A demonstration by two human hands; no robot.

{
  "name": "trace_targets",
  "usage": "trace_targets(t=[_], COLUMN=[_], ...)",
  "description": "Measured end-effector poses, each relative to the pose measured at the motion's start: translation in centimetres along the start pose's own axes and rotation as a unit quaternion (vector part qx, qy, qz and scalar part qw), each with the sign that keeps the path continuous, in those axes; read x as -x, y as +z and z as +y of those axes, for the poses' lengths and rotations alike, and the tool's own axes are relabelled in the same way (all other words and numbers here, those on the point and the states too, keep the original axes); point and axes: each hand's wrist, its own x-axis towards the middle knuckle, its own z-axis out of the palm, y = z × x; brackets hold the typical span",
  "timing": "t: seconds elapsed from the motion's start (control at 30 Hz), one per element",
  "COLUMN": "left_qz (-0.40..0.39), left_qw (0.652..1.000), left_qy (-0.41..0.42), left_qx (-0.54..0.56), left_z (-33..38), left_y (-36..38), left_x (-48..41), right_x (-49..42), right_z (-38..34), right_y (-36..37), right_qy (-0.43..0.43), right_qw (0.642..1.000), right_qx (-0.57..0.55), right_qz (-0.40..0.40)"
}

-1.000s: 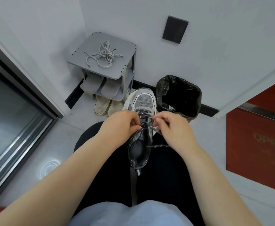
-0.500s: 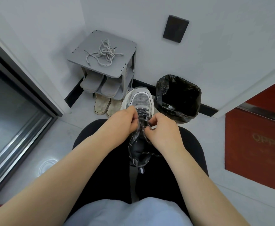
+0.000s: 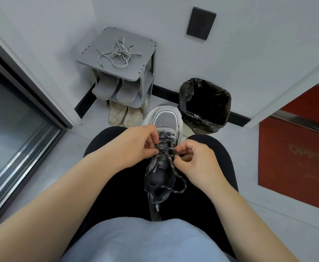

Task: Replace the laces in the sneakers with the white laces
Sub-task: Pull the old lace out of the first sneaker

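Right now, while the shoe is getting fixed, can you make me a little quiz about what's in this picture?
1. True or false: the sneaker rests on the person's lap.
2. Pick one: where are the pale laces? A, in the bin. B, on top of the shoe rack. C, on the floor.
3. Fill the gap: the left hand and the right hand both pinch the sneaker's dark ____.

Key: 1 true. 2 B. 3 lace.
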Motion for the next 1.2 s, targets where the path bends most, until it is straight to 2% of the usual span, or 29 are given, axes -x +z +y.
trace_targets(t=[0.17, 0.3, 0.4, 0.5, 0.6, 0.7, 0.77, 0.8, 0.87, 0.93, 1.0, 1.07, 1.13, 1.2], left_qz=[-0.029, -0.061, -0.067, -0.025, 0.003, -0.049, -0.082, -0.088, -0.074, -0.062, -0.078, -0.079, -0.071, -0.065], left_qw=[0.992, 0.975, 0.964, 0.981, 1.000, 0.985, 0.976, 0.980, 0.996, 0.987, 0.971, 0.976, 0.988, 0.991], left_qy=[-0.022, 0.002, 0.010, 0.007, -0.007, -0.032, -0.037, -0.040, -0.036, -0.029, -0.028, -0.013, 0.005, -0.007], left_qx=[-0.120, -0.215, -0.258, -0.194, -0.020, 0.164, 0.200, 0.175, 0.027, -0.143, -0.223, -0.205, -0.139, -0.115], left_z=[0.3, 1.2, 1.3, -0.1, -0.3, 0.6, 0.7, 0.6, 0.0, -0.2, -0.4, -0.5, -0.6, -1.1], left_y=[-1.2, -1.5, -2.0, -2.8, -2.2, -1.3, -1.5, -2.0, -3.3, -4.4, -4.5, -4.0, -3.6, -4.5], left_x=[-0.3, -1.0, -1.3, -1.4, -1.3, -1.2, -1.1, -1.2, -1.4, -1.5, -1.8, -2.0, -2.0, -1.8], right_x=[-0.7, -1.2, -1.3, -1.5, -2.1, -3.0, -3.3, -3.3, -3.3, -3.3, -3.2, -3.1, -2.8, -2.7], right_z=[-0.4, -0.9, -1.3, -1.7, -2.1, -1.9, -1.8, -1.8, -2.3, -2.8, -3.3, -3.4, -3.1, -2.6], right_y=[0.3, 1.0, 0.7, -0.7, -2.2, -2.5, -2.8, -3.0, -4.0, -4.9, -5.2, -4.5, -3.5, -3.7], right_qy=[0.010, 0.009, -0.014, -0.026, -0.029, -0.026, -0.021, -0.017, -0.015, -0.026, -0.049, -0.060, -0.047, -0.037], right_qw=[0.999, 1.000, 0.999, 0.997, 0.994, 0.990, 0.985, 0.981, 0.973, 0.960, 0.942, 0.940, 0.954, 0.956], right_qx=[-0.047, -0.011, 0.047, 0.055, 0.061, 0.093, 0.126, 0.143, 0.179, 0.243, 0.312, 0.316, 0.267, 0.271], right_qz=[-0.005, 0.027, 0.002, -0.042, -0.089, -0.104, -0.117, -0.130, -0.146, -0.140, -0.117, -0.110, -0.127, -0.105])
